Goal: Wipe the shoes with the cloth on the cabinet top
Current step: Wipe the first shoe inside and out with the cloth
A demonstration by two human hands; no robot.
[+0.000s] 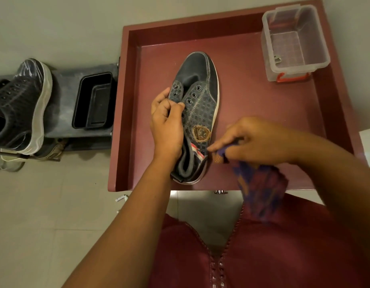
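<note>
A dark blue-grey lace-less shoe (200,96) lies on the maroon cabinet top (252,113), toe pointing away from me. My left hand (167,123) grips its left eyelet flap and side. My right hand (257,140) holds a purple and orange cloth (261,183) bunched in its fingers, pressed against the shoe's right side near the heel, just below the round brown emblem. The rest of the cloth hangs down over the front edge toward me.
A clear plastic box (294,40) with a red latch stands at the back right of the cabinet top. Left of the cabinet a low rack (61,100) carries a black sneaker (19,107) with a white sole and a black tray (94,100). More shoes sit below it.
</note>
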